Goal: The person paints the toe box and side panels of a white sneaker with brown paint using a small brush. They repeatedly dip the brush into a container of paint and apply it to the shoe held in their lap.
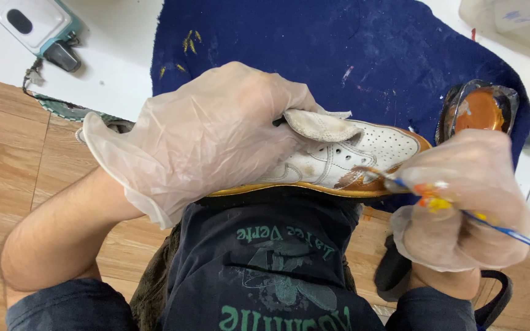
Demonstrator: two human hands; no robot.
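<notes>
Dark printed shirt (pixel 271 270) below; left hand (pixel 203 135) grips white shoe (pixel 351 156), right hand (pixel 461 202) fingers pinch blue brush (pixel 522 236).

Open blue cloth (pixel 338 49) lies far of the shoe (pixel 345 156). The paint pot (pixel 480 110) blocks the right; the grey device (pixel 41 27) stands far left.

1 head-worn camera looks steeply down, very near, onto the lap. The white table (pixel 118 67) lies toward 12 o'clock.
</notes>
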